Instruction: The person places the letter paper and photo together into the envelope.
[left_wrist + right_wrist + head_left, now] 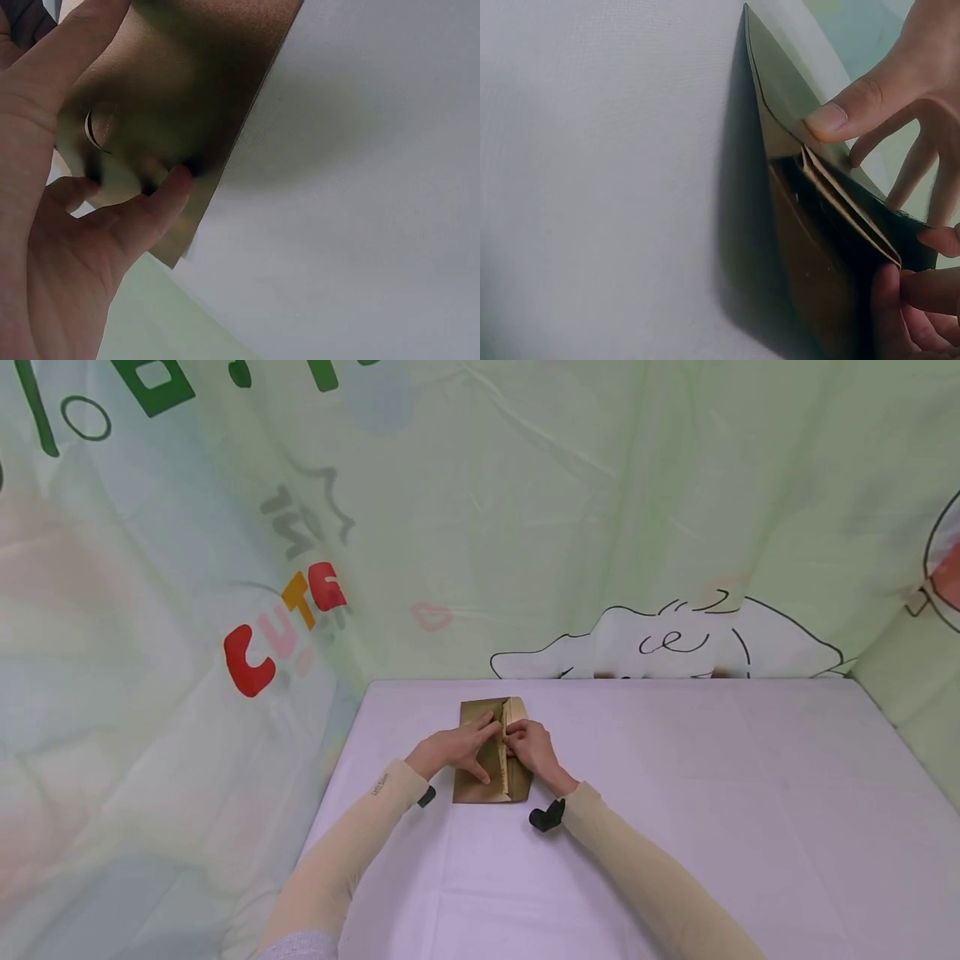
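Observation:
A gold-brown envelope [472,785] lies on the table, its flap [519,708] spread out to the right. My left hand [461,747] rests on the envelope's body with fingers and thumb spread. A slit is cut in the envelope's face [112,127] in the left wrist view. At the envelope's mouth, my right hand [533,746] pinches the edge of a folded paper [851,206] with thumb and fingertips. The paper's layered edges stick up from the opening in the right wrist view. How much of it is inside the envelope is hidden.
A pale lilac cloth covers the table [712,810]. Printed curtains [480,527] hang behind it and at both sides. A black wrist camera mount [547,816] sits by the right wrist, and another [427,797] by the left.

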The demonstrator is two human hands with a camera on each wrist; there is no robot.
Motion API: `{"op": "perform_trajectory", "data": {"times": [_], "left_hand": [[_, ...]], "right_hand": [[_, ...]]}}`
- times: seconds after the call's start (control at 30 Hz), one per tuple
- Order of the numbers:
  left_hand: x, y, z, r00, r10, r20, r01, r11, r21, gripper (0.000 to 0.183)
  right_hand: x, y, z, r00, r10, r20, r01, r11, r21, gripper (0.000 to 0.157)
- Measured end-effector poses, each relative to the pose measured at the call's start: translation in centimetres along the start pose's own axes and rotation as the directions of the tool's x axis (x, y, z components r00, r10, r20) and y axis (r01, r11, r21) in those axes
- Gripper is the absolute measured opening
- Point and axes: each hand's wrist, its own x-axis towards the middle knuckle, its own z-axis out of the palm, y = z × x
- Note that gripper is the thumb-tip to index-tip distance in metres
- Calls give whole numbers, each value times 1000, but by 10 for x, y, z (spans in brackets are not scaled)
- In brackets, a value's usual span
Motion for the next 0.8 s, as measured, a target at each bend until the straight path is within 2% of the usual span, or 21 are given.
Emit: {"op": "perform_trajectory", "data": {"times": [0.07, 0.17, 0.27, 0.37, 0.57, 0.67, 0.8], "left_hand": [[1, 2, 1, 997, 76, -33, -78, 996, -54, 85], [1, 9, 1, 981, 177, -79, -185, 975, -121, 82], [1, 14, 0, 967, 224, -120, -243, 955, -172, 75], [-1, 15, 0, 966, 214, -146, -240, 951, -194, 76], [1, 10, -2, 962, 204, -179, -237, 955, -181, 73], [0, 10, -6, 971, 151, -185, -180, 972, -149, 70], [-6, 9, -9, 980, 39, -194, -51, 997, -53, 71]], "right_hand": [[-3, -2, 6, 999, -35, -5, 35, 998, -46, 13], [-8, -5, 15, 997, -73, -23, 70, 990, -124, 4], [-11, -7, 19, 996, -82, -35, 75, 984, -164, 5], [-11, -7, 16, 997, -80, -16, 77, 984, -160, 10], [-11, -11, 5, 997, -74, 20, 76, 987, -140, 15], [-10, -13, -3, 997, -66, 39, 70, 992, -109, 23], [-10, -11, -18, 995, -78, 59, 86, 987, -138, 26]]}}
